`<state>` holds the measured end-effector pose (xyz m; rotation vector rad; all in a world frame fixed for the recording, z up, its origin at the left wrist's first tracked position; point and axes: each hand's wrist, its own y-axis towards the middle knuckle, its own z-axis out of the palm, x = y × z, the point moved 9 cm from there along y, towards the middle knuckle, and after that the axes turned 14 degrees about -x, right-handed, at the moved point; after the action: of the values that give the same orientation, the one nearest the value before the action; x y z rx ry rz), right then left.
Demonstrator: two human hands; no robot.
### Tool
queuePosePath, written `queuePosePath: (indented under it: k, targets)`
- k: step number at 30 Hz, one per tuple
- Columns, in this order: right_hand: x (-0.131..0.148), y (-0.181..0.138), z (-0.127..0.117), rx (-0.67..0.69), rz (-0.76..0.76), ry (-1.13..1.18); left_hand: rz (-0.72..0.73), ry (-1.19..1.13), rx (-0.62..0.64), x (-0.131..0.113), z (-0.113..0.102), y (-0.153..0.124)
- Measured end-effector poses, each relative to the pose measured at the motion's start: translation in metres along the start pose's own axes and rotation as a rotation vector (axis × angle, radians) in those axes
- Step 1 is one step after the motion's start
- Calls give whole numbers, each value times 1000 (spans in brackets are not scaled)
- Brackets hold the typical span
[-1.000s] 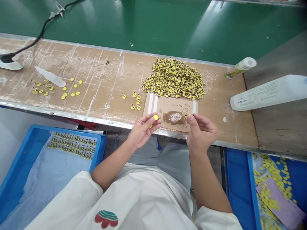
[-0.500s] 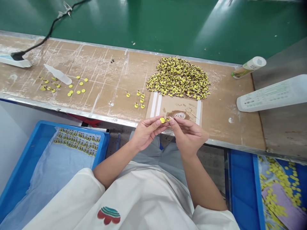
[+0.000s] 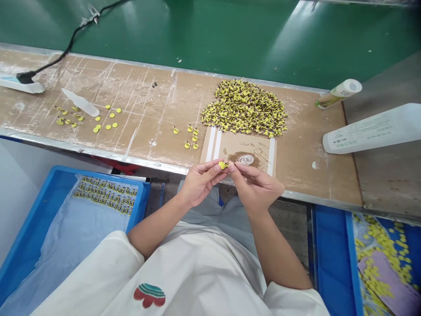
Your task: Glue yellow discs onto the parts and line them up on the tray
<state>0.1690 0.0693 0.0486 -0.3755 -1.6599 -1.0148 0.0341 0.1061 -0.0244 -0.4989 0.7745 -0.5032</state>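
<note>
Between thumb and fingers my left hand [image 3: 202, 180] pinches a small yellow disc [image 3: 223, 165] over the bench's front edge. My right hand [image 3: 255, 184] is closed in a pinch on a small yellow-and-black figure [image 3: 228, 164], which touches the disc; its details are too small to make out. Just beyond my hands lies a cardboard sheet [image 3: 226, 142] with white tape strips, a wet stain and a small clear dish [image 3: 246, 159]. A large heap of yellow-and-black figures [image 3: 245, 107] sits behind it. Several figures on discs [image 3: 195, 138] stand to the left of the sheet.
Loose yellow discs [image 3: 112, 115] and a white plastic bottle [image 3: 80, 102] lie farther left. Two bottle-like containers, a small one [image 3: 342, 93] and a large one [image 3: 371, 129], lean at right. A blue tray [image 3: 52, 175] holds rows of figures; another blue bin [image 3: 351, 263] holds yellow discs.
My right hand has moved slightly left, bringing the small figure from beside the disc onto it. My left hand stays nearly in place.
</note>
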Motion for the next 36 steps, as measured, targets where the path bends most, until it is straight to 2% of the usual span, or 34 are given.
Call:
queuePosePath:
  k: [3,9,15,21,36]
  targets:
    - [5,0,1,31,-75,-17,17,4,-23,-1,-2,0]
    - [1,-2,2,58,-57,3,55,38,-39,-2,-4,1]
    - [9,-2,8,70,-118,16,84,48,-64,-5,-8,2]
    - [6,-5,17,120,-93,3,112,37,-99,-9,-14,2]
    - [-2,-12,30,117,-22,37,264,72,-146,-20,-19,-11]
